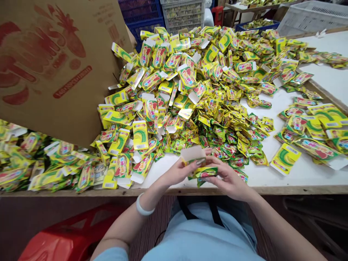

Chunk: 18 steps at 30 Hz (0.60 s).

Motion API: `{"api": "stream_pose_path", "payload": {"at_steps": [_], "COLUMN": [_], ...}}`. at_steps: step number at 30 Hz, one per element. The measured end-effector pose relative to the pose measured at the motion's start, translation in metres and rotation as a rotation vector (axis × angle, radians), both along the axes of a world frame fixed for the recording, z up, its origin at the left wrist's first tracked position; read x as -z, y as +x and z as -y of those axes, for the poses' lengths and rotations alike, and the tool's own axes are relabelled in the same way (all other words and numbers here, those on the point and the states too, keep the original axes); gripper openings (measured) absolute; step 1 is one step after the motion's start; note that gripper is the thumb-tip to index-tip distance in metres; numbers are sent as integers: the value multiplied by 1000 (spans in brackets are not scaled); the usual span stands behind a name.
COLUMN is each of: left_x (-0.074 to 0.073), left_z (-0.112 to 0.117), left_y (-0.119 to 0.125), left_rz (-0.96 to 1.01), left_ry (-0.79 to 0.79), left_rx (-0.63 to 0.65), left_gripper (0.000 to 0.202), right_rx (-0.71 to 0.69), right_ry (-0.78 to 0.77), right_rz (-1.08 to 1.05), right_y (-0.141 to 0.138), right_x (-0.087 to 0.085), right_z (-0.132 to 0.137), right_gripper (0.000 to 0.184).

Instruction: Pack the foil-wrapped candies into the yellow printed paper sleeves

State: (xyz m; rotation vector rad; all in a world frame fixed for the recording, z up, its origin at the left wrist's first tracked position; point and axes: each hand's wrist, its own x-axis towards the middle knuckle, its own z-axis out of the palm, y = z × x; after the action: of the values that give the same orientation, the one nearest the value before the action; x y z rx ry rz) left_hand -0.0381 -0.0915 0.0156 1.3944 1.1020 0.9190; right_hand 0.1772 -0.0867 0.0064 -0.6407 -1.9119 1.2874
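Close to the table's front edge, my two hands meet. My left hand (175,173) is closed on a small carton (193,154) whose white flap stands up. Fingers of my right hand (227,179) close around a yellow-green candy packet (207,172) printed with red fruit, right beside the carton. Whether the packet is partly inside the carton I cannot tell. Just beyond my hands lies a heap of loose candy packets (225,127). Behind and left of it rises a pile of small yellow cartons (152,79), many with white flaps open.
A large brown cardboard box (89,119) leans over the pile at the left. Several cartons (320,127) lie at the right on the white tabletop (261,177). Plastic crates (183,16) stand behind the table. A red stool (51,241) is below at the left.
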Motion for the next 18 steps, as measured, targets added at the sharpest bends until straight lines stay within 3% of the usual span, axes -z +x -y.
{"api": "stream_pose_path", "payload": {"at_steps": [3, 5, 7, 11, 14, 18], "left_x": [7, 3, -4, -15, -17, -17], "left_z": [4, 6, 8, 16, 21, 20], "left_y": [9, 15, 21, 30, 29, 26], "left_rz": [210, 228, 187, 134, 72, -53], "left_ry": [-145, -199, -252, -212, -143, -119], "left_rx": [-42, -12, 63, 107, 140, 202], "left_gripper": [53, 53, 52, 42, 32, 41], "right_rx": [210, 361, 419, 260, 72, -51], "right_ry": [-20, -80, -90, 195, 346, 433], "right_rz": [-22, -72, -148, -99, 123, 475], "right_y": [15, 23, 25, 12, 4, 9], "right_x": [-9, -13, -17, -33, -47, -59], "right_z": [0, -2, -6, -17, -20, -17], "right_gripper": [23, 17, 12, 16, 18, 23]}}
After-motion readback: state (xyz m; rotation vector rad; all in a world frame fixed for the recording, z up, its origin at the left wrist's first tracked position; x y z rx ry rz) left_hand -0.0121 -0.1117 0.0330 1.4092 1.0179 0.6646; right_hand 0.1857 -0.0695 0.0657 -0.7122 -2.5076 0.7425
